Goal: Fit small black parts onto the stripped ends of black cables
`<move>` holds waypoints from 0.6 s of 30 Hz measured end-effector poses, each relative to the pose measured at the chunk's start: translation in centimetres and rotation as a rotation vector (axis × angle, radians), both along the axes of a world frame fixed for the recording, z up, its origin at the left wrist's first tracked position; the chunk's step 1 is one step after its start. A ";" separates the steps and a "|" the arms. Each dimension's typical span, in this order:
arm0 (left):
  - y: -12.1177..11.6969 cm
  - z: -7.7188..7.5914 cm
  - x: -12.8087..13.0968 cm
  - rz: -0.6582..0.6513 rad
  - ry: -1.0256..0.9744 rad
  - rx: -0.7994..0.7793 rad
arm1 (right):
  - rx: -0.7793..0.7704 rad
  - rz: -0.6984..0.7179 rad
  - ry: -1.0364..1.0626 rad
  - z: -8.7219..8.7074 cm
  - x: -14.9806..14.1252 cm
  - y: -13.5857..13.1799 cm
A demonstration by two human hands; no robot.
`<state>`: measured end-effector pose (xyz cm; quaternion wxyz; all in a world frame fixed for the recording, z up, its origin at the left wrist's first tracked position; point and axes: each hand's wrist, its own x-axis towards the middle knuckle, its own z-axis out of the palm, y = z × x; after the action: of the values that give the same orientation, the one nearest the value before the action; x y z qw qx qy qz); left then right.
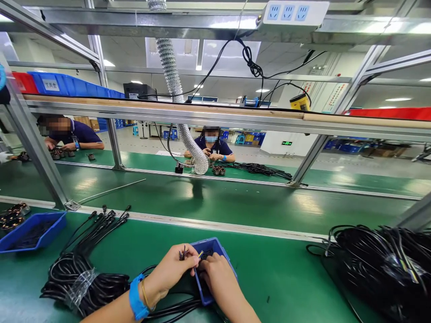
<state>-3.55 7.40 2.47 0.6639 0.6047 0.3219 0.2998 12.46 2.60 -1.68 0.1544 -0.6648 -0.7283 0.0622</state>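
My left hand (175, 269), with a blue band at the wrist, is closed on a black cable whose thin coloured wire ends stick out past the thumb. Small dark pieces also show between its fingers. My right hand (218, 273) is beside it, fingers curled down into a small blue bin (232, 265). The bin holds small black parts; my right fingertips are hidden, so what they pinch cannot be made out. Black cables run under my left wrist. To the left lies a cable bundle (57, 282) tied with clear plastic wrap.
A large heap of black cables (370, 264) lies at right. At left are a blue tray (55, 224) of black parts and copper-wound motor parts (13, 217). A flexible metal duct (183, 130) hangs over the green bench. Two people sit across, working with their hands.
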 end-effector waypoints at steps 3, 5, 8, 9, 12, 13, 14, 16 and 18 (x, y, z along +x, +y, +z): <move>0.0 -0.1 0.1 0.040 0.028 -0.003 | 0.024 -0.023 0.016 -0.1 0.5 -0.6; -0.2 -0.1 0.3 0.047 0.051 0.020 | 0.065 -0.039 0.067 -0.2 1.0 -1.1; -0.7 -0.1 0.5 0.035 0.052 0.026 | 0.209 -0.022 0.274 -0.7 1.4 -1.7; -0.8 -0.1 0.5 0.033 0.045 0.017 | 0.268 -0.012 0.335 -0.9 1.4 -1.9; -1.1 -0.3 0.6 0.025 0.044 0.018 | 0.348 0.043 0.342 -1.6 1.3 -2.1; -1.1 -0.3 0.6 0.020 0.052 0.035 | 0.343 0.071 0.323 -1.6 1.2 -2.1; -1.1 -0.4 0.6 0.018 0.062 0.053 | 0.332 0.097 0.322 -1.6 1.1 -2.1; -1.1 -0.5 0.6 0.013 0.082 0.081 | 0.303 0.118 0.393 -1.1 1.0 -2.2; -1.1 -0.5 0.6 0.011 0.097 0.086 | 0.279 0.093 0.516 -0.4 1.0 -2.4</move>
<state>-2.95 6.32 1.94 0.6194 0.6447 0.3439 0.2872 13.43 0.22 -2.04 0.4213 -0.5651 -0.6963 0.1354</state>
